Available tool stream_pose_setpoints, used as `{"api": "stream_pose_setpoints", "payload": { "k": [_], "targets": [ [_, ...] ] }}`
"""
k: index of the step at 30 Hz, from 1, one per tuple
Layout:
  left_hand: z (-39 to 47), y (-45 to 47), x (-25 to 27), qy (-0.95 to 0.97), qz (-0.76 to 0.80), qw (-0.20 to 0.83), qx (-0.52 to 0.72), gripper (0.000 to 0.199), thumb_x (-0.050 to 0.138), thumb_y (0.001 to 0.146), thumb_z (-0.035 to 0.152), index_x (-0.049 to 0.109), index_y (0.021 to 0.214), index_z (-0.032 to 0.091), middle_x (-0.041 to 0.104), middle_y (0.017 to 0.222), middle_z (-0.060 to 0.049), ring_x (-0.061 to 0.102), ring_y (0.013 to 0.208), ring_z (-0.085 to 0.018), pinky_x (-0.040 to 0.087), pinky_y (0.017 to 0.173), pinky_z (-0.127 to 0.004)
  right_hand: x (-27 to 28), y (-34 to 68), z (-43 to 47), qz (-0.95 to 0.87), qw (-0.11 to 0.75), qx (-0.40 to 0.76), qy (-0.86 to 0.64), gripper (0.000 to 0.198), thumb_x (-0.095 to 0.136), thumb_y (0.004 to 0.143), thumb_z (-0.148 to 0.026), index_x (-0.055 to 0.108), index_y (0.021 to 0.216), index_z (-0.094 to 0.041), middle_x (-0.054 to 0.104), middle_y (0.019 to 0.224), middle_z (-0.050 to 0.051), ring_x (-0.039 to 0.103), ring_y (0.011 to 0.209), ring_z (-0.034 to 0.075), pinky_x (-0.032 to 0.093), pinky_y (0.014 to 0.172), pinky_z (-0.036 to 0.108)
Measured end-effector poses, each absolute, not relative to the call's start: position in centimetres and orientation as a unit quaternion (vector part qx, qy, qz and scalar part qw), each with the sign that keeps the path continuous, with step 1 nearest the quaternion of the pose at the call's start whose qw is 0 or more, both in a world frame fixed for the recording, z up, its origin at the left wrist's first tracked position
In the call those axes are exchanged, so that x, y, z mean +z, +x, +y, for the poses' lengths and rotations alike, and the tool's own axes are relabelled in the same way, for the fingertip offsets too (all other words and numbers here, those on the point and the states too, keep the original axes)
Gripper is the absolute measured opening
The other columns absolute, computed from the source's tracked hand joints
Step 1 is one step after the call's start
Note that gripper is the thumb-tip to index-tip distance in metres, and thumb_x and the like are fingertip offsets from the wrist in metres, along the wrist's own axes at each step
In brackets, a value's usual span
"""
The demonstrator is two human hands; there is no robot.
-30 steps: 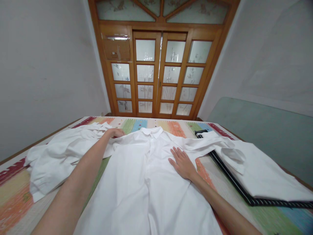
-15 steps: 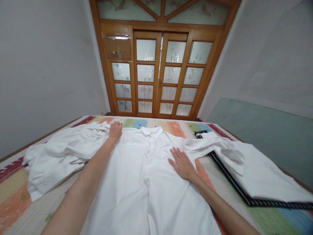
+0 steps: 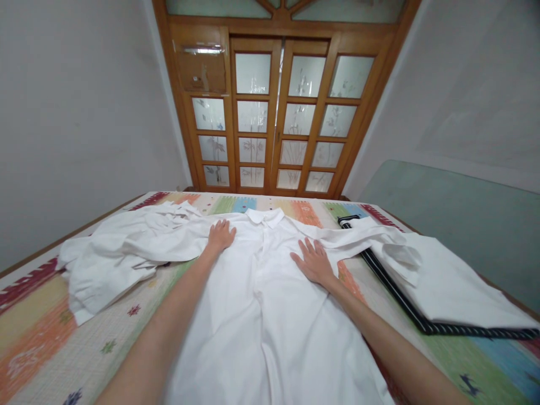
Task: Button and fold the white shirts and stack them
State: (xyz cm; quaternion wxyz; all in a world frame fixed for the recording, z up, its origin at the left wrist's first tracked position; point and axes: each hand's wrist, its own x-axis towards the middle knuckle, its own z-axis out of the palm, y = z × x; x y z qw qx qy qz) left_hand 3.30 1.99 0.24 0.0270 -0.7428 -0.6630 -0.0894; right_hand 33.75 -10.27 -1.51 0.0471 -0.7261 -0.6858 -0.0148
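A white collared shirt (image 3: 253,304) lies spread front side up, its collar (image 3: 265,217) at the far end. On the shirt's left chest area, near the shoulder, rests my left hand (image 3: 221,235), fingers apart and flat. My right hand (image 3: 313,260) lies on the opposite chest area, palm down with its fingers spread. One sleeve (image 3: 363,239) stretches out to the right, its cuff lying over a folded white cloth (image 3: 459,287) with black striped edging. The other sleeve runs left onto a crumpled white garment (image 3: 118,253); where one ends and the other begins is hard to tell.
A colourful striped cover (image 3: 122,337) lies beneath the clothes. Behind it stand wooden doors with frosted panes (image 3: 253,115). A pale green board (image 3: 455,219) leans by the right wall, and a grey wall (image 3: 76,112) rises at left.
My left hand has moved right, from the shirt's shoulder edge onto its chest. The shirt's left side and the crumpled garment have shifted right. My right hand stays in nearly the same place.
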Motion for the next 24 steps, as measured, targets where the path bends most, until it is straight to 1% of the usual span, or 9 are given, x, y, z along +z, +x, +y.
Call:
{"api": "stream_pose_setpoints", "payload": {
  "k": [3,6,8,10,14,18,20,22,24],
  "targets": [
    [1.6,3.0,0.3,-0.733,-0.675,0.009,-0.084,0.055,0.029,0.096,0.042,0.040,0.143,0.014,0.035,0.152,-0.014,0.028,0.142,-0.027,0.023,0.115,-0.045,-0.9,33.8,-8.7,-0.651,0.039,-0.014,-0.758,0.070,0.016,0.096,-0.058,0.031,0.150,-0.016,0.026,0.157,0.013,0.022,0.143,0.033,0.017,0.113,0.045],
    [1.6,2.9,0.4,-0.733,-0.676,-0.006,-0.077,0.059,0.028,0.096,0.045,0.036,0.145,0.012,0.032,0.154,-0.014,0.025,0.143,-0.027,0.020,0.116,-0.044,0.0,34.3,-7.0,-0.631,0.043,-0.036,-0.774,0.064,0.018,0.097,-0.052,0.037,0.146,-0.016,0.032,0.153,0.017,0.031,0.138,0.033,0.024,0.110,0.045],
    [1.7,2.8,0.2,-0.735,-0.674,-0.005,-0.077,0.061,0.028,0.096,0.045,0.035,0.145,0.011,0.031,0.154,-0.013,0.025,0.144,-0.027,0.019,0.116,-0.045,0.5,34.8,-5.8,-0.627,0.052,-0.067,-0.775,0.062,0.021,0.097,-0.050,0.041,0.144,-0.013,0.037,0.149,0.020,0.037,0.133,0.034,0.026,0.108,0.047],
    [2.1,2.7,0.0,-0.735,-0.674,-0.001,-0.076,0.062,0.026,0.096,0.046,0.035,0.146,0.012,0.031,0.154,-0.013,0.024,0.144,-0.028,0.020,0.116,-0.046,1.0,35.8,-4.6,-0.621,0.057,-0.101,-0.775,0.060,0.024,0.097,-0.047,0.041,0.143,-0.013,0.039,0.147,0.020,0.039,0.130,0.036,0.026,0.106,0.050],
    [3.0,2.4,-0.3,-0.743,-0.666,-0.006,-0.064,0.064,0.023,0.095,0.050,0.032,0.148,0.015,0.027,0.156,-0.011,0.020,0.145,-0.028,0.018,0.116,-0.050,1.3,38.6,-2.4,-0.594,0.026,-0.119,-0.795,0.057,0.024,0.096,-0.040,0.041,0.144,-0.016,0.033,0.152,0.016,0.035,0.132,0.039,0.023,0.105,0.057],
    [3.8,2.0,-0.1,-0.754,-0.655,-0.027,-0.046,0.073,0.022,0.092,0.061,0.027,0.150,0.016,0.022,0.158,-0.009,0.016,0.146,-0.028,0.013,0.117,-0.051,0.8,41.5,-0.7,-0.562,-0.031,-0.068,-0.824,0.056,0.018,0.097,-0.041,0.038,0.147,-0.024,0.037,0.151,0.011,0.026,0.138,0.040,0.013,0.108,0.062],
    [4.2,1.8,0.1,-0.758,-0.650,-0.036,-0.040,0.083,0.023,0.087,0.071,0.025,0.151,0.017,0.019,0.159,-0.008,0.013,0.146,-0.030,0.011,0.117,-0.053,0.6,42.4,0.1,-0.560,-0.044,-0.067,-0.825,0.055,0.019,0.097,-0.042,0.039,0.146,-0.026,0.034,0.153,0.011,0.022,0.141,0.040,0.007,0.109,0.063],
    [4.7,1.6,0.3,-0.760,-0.647,-0.038,-0.039,0.093,0.024,0.081,0.080,0.025,0.151,0.019,0.016,0.159,-0.008,0.011,0.147,-0.033,0.010,0.117,-0.055,0.6,43.0,0.9,-0.573,-0.047,-0.088,-0.813,0.054,0.022,0.097,-0.042,0.045,0.143,-0.026,0.029,0.156,0.011,0.017,0.142,0.041,0.004,0.108,0.065],
    [5.2,1.4,0.5,-0.757,-0.652,-0.039,-0.036,0.100,0.028,0.075,0.085,0.025,0.151,0.020,0.015,0.159,-0.009,0.010,0.146,-0.035,0.011,0.116,-0.056,0.3,43.6,1.5,-0.591,-0.043,-0.096,-0.800,0.052,0.024,0.097,-0.042,0.048,0.140,-0.026,0.028,0.156,0.010,0.016,0.143,0.040,0.005,0.109,0.065]
  ]
}}
